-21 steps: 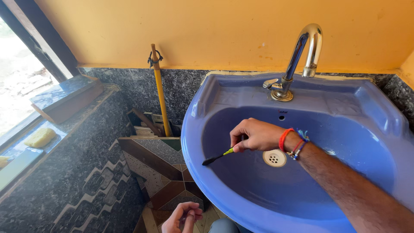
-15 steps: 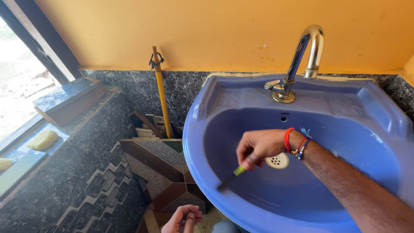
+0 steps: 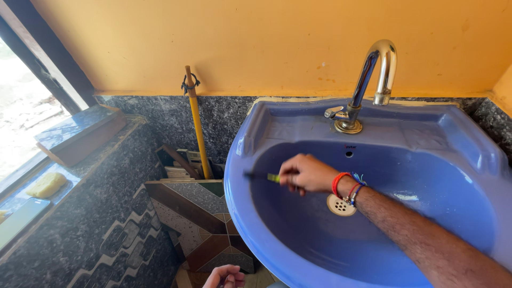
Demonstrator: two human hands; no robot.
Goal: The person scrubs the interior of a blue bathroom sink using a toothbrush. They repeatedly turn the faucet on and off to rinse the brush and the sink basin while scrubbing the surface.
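While the right hand was closed around a small green-handled brush, its dark tip lay against the inner left wall of the blue sink; the left hand, low beside the basin's front edge, looked loosely curled, holding nothing visible.

dark flat phone on the windowsill at far left — screen up, glossy, unlit

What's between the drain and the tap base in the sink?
In the head view, only bare blue basin wall with the small overflow hole lies between the drain and the tap. The right hand with the brush sits left of that stretch.
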